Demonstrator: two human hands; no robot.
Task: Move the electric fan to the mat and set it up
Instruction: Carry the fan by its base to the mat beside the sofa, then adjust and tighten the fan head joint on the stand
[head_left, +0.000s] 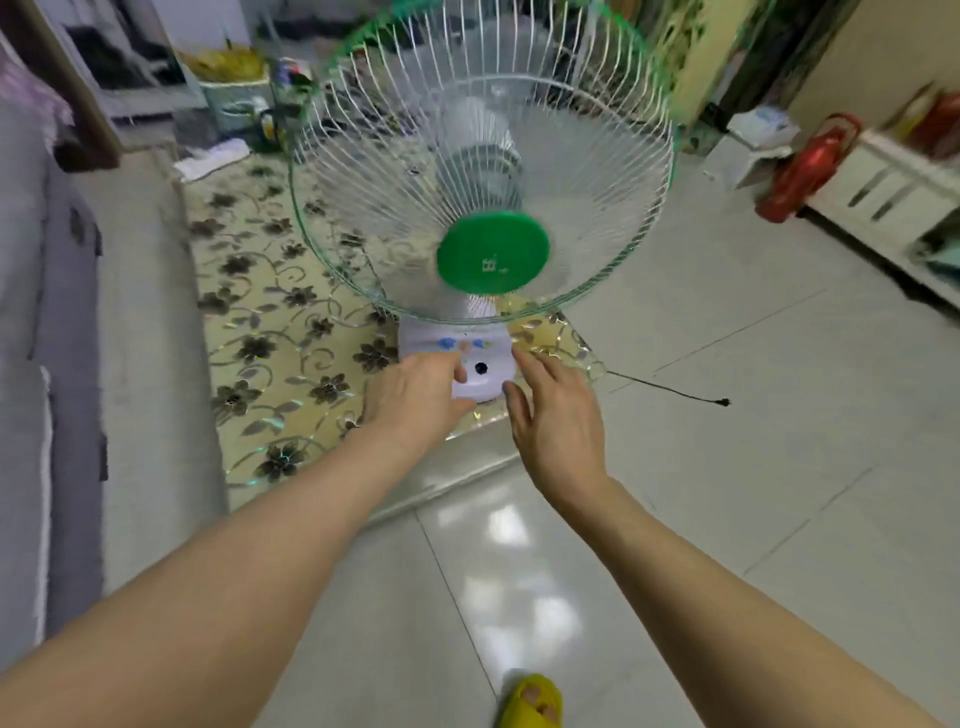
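The electric fan (483, 171) has a white wire cage with a green rim and a green centre disc. Its white base (480, 364) with coloured buttons stands on the near right corner of the flowered mat (280, 312). My left hand (415, 395) rests on the left side of the base, fingers curled toward the buttons. My right hand (550, 415) hovers at the right side of the base with straight fingers, touching its edge or just off it. The fan's black cord (670, 389) trails right across the tiled floor, its plug lying loose.
A grey sofa (47, 364) runs along the left. Boxes and clutter (234, 88) stand beyond the mat. A white cabinet (893, 197) and a red bag (805, 171) are at the right. My foot in a yellow slipper (532, 701) is on the glossy tiles.
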